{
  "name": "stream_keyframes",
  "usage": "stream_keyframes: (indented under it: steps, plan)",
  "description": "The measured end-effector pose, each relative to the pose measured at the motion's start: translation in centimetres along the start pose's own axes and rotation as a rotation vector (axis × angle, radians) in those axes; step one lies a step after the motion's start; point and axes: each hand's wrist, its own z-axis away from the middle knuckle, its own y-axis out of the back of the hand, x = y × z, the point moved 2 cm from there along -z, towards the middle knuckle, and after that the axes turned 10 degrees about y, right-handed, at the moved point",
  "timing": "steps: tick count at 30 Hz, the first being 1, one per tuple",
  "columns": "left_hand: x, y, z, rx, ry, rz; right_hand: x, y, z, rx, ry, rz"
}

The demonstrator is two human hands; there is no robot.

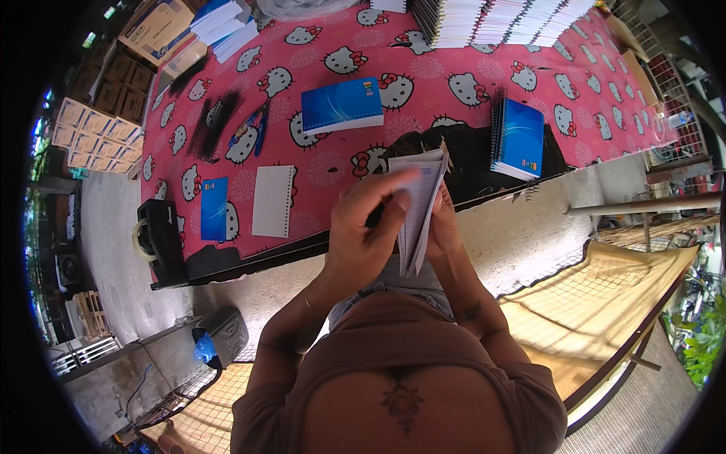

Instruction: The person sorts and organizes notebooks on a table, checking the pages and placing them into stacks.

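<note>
I see the paper stack (420, 204) upright, long axis running away from me, above the tabletop (484, 83) edge. My right hand (445, 227) clasps it from behind; left hand (368, 231) pinches its near sheets.

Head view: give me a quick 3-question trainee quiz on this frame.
1. True or false: both hands hold the stack of white sheets on edge in front of the body.
2. Which lies nearest the black tape dispenser at the table's left edge? A) a blue cover B) the spiral-bound blue notebook C) the rows of white stacks
3. What pattern does the pink tablecloth carry?

Key
1. True: the left hand and the right hand grip the stack of white sheets, left fingers over its face.
2. A: the blue cover lies beside the tape dispenser; the spiral-bound blue notebook and the rows of white stacks lie far right.
3. Cartoon cat faces on the tablecloth.
</note>
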Motion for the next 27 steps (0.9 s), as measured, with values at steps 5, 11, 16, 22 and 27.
stream_keyframes:
  steps: [5, 11, 16, 22, 27]
  plan:
    - [0.2, 0.2, 0.1, -0.066, 0.025, -0.006, 0.0, -0.3, 0.1, -0.012, 0.016, -0.009]
    - [0.7, -0.4, -0.3, -0.021, -0.021, 0.045, 0.1, -0.1, 0.4, 0.025, 0.002, 0.043]
    - [0.4, -0.2, -0.3, -0.041, -0.036, 0.045, 0.1, 0.0, 0.4, 0.018, -0.013, 0.058]
    - [0.3, -0.3, -0.4, -0.048, -0.019, 0.069, 0.2, 0.4, 0.3, -0.004, -0.004, 0.018]
    - [0.3, -0.3, -0.4, -0.024, -0.015, 0.059, 0.2, -0.2, 0.1, -0.004, 0.009, 0.003]
